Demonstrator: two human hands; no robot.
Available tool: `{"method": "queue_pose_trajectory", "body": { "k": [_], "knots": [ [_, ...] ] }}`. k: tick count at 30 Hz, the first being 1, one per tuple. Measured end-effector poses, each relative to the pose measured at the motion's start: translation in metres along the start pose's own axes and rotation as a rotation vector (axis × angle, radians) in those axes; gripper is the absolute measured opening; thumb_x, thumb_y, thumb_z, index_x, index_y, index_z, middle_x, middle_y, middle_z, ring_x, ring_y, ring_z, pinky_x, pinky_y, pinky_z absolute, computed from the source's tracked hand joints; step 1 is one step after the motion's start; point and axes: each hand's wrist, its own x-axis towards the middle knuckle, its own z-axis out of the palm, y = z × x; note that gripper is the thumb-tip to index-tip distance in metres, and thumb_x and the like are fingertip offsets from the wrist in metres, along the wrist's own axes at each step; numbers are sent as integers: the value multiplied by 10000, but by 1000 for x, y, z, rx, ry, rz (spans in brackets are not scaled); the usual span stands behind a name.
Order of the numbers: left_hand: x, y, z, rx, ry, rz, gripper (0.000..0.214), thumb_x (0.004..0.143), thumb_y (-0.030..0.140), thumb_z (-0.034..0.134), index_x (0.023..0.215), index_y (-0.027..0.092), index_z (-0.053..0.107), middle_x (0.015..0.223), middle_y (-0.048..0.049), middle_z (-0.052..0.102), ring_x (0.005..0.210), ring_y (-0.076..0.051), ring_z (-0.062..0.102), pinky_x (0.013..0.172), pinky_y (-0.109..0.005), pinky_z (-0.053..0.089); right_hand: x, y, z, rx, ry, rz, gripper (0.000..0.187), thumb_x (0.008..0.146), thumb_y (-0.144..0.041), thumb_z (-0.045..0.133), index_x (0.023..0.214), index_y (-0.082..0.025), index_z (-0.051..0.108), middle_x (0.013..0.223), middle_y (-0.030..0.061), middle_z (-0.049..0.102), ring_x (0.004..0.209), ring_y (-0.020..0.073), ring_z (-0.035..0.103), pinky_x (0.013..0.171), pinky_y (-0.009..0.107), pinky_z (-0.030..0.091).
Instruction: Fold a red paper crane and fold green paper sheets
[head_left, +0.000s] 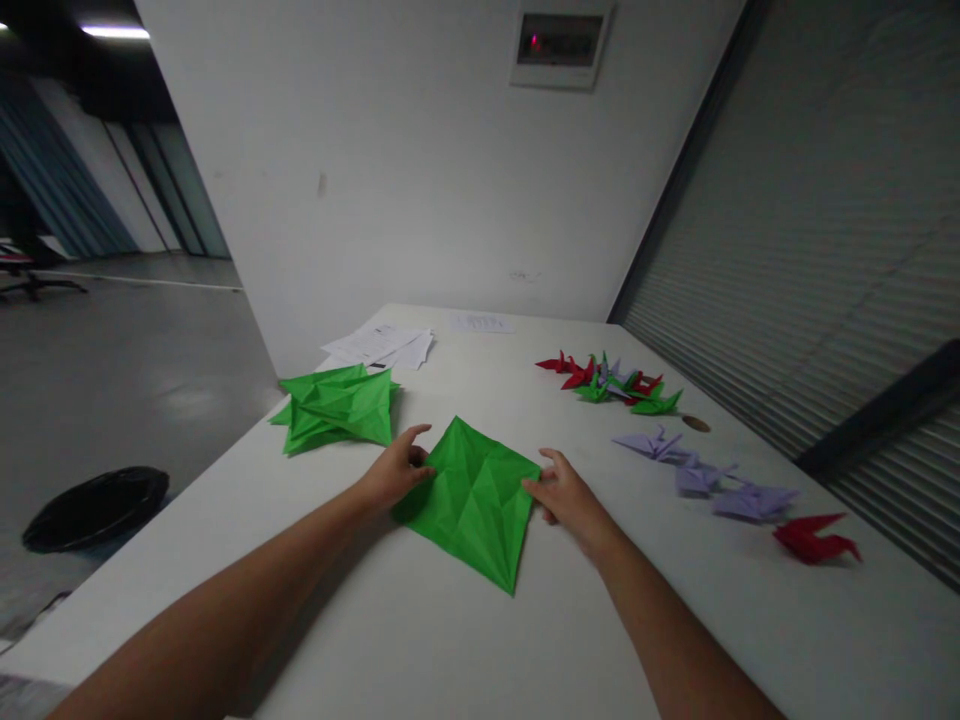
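Observation:
A square green sheet of origami paper [476, 490], creased all over with fold lines, lies spread out on the white table in front of me. My left hand [396, 468] is at its left edge, thumb on the paper and index finger stretched out past it. At the right corner, my right hand [568, 495] has its thumb on top of the sheet and other fingers at or below the edge. Both hands look closed on the paper, though the undersides are hidden. Left of my left hand sits a loose stack of creased green sheets [341, 405].
Folded paper cranes in red, green and lilac [611, 380] cluster at the back right. Nearer stand several lilac cranes [701, 475] and a red crane [816, 540]. Printed papers [379, 345] lie at the back left. A black-lined bin [97, 510] stands beside the table [480, 660].

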Motion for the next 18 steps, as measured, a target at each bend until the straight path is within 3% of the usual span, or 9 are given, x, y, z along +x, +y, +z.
{"method": "queue_pose_trajectory", "body": {
  "k": [4,8,13,18],
  "knots": [
    [2,-1,-3,-99,-26,-25,767,729,200,733,1448,185,464,770,50,595,699,-142,567,659,-261,444,-4,-9,-8,60,-129,-39,775,755,-444,769,1428,-260,433,951,-6,615,632,124,602,488,214,469],
    [3,-2,-4,-77,-18,-16,690,723,230,741,1375,192,518,738,59,577,682,-142,557,647,-261,431,-9,-14,-9,105,-276,-90,732,798,-454,754,1426,-279,421,921,-12,656,590,123,606,516,233,484],
    [2,2,-5,-75,-8,-41,577,717,283,748,1249,204,539,743,52,609,665,-151,571,624,-265,424,-7,-9,-6,62,-246,-220,518,800,-437,746,1224,-268,501,796,-36,652,658,171,651,584,266,500],
    [-10,11,-15,-164,-42,-80,485,755,348,770,1152,212,526,852,9,672,703,-142,599,626,-248,420,0,-6,-6,75,-178,-265,406,797,-473,718,1047,-273,467,790,-27,651,666,181,645,594,274,482]
  ]
}}
